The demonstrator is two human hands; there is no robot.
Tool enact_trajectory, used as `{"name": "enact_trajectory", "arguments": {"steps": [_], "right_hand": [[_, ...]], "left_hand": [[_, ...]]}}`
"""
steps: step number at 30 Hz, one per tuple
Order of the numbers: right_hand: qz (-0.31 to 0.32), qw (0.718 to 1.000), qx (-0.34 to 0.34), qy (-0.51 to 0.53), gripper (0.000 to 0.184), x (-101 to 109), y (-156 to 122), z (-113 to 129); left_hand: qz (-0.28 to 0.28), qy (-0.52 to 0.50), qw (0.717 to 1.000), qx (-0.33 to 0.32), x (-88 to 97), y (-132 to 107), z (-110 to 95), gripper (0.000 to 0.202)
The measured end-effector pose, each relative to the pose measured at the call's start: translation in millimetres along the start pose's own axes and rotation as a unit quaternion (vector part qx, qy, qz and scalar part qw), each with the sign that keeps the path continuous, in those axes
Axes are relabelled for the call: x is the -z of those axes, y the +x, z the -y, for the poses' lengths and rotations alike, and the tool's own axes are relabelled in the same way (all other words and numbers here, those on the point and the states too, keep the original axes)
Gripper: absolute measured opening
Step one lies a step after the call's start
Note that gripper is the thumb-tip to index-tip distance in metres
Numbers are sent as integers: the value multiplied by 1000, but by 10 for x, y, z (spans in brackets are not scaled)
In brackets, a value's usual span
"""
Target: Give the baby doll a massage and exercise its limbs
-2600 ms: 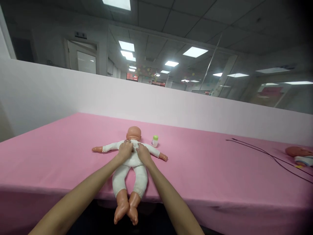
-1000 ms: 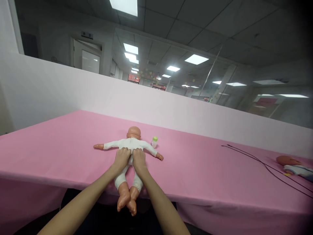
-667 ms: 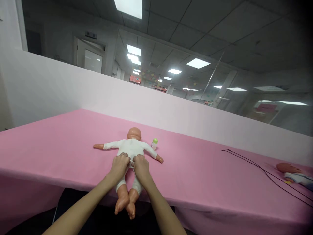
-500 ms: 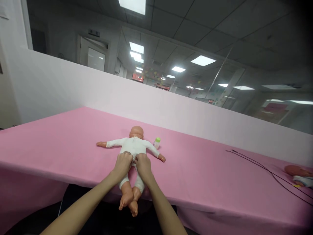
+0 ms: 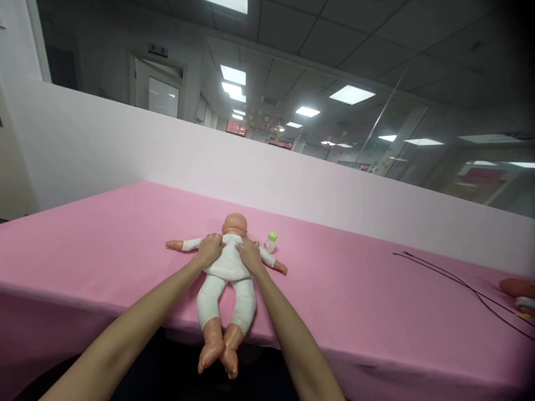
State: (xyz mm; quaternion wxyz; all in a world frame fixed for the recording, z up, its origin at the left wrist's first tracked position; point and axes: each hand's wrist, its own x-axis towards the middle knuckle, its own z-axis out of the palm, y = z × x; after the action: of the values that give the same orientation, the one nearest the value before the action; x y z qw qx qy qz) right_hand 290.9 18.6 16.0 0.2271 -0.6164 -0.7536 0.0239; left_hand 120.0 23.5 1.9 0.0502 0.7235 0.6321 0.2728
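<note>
A baby doll [image 5: 229, 264] in a white suit lies on the pink-covered table [image 5: 343, 295], its head toward the wall, arms spread wide and bare feet crossing past the front edge. My left hand [image 5: 211, 249] is closed around the doll's shoulder on the left, thumb toward its upper body. On the opposite shoulder, my right hand [image 5: 249, 254] grips in the same way. A small baby bottle [image 5: 271, 241] with a green cap stands beside the doll's right-hand-side arm, apart from my hands.
Thin black cables [image 5: 455, 278] run across the table's right side. Another doll-like object [image 5: 517, 288] is partly visible at the right edge. A low white wall [image 5: 267, 175] with glass above borders the table's far side.
Both hands have moved from the doll's waist up to its shoulders. The waist and thighs now show, and the legs lie wider apart at the knees.
</note>
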Motion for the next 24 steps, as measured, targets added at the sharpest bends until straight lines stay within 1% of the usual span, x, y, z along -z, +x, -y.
{"name": "enact_trajectory", "arguments": {"steps": [3, 6, 9, 11, 13, 14, 17, 18, 19, 22, 24], "right_hand": [[-17, 999, -27, 5, 19, -125, 53, -14], [-22, 999, -30, 20, 17, -118, 69, -33], [-13, 999, -10, 50, 20, -20, 12, -76], [-13, 997, 8, 73, 24, 30, -67, -109], [-8, 994, 27, 110, 31, 26, -148, -126], [-3, 991, 34, 129, 31, 3, -179, -124], [2, 987, 36, 156, 13, -100, -216, -71], [-3, 988, 28, 150, 10, -124, -214, -43], [-7, 989, 19, 144, 11, -135, -209, -17], [-2, 992, 8, 126, 15, -62, -217, 18], [15, 991, 26, 132, 13, 46, -262, -2]], "left_hand": [[8, 15, 1000, 6, -43, 68, 11, 20], [14, 19, 1000, -2, 6, 80, 1, 19], [7, 15, 1000, -23, 95, -1, -4, 22], [-2, 6, 999, -53, 135, -96, -10, 22], [3, -3, 997, -78, 134, -180, -29, 21], [9, -6, 996, -85, 119, -205, -45, 21], [18, -1, 997, -75, 39, -197, -103, 22], [18, 4, 997, -69, 14, -175, -117, 21], [18, 9, 998, -64, -5, -151, -124, 20], [29, 16, 997, -68, -5, -109, -82, 22], [24, -30, 997, -68, 34, -122, -15, 22]]}}
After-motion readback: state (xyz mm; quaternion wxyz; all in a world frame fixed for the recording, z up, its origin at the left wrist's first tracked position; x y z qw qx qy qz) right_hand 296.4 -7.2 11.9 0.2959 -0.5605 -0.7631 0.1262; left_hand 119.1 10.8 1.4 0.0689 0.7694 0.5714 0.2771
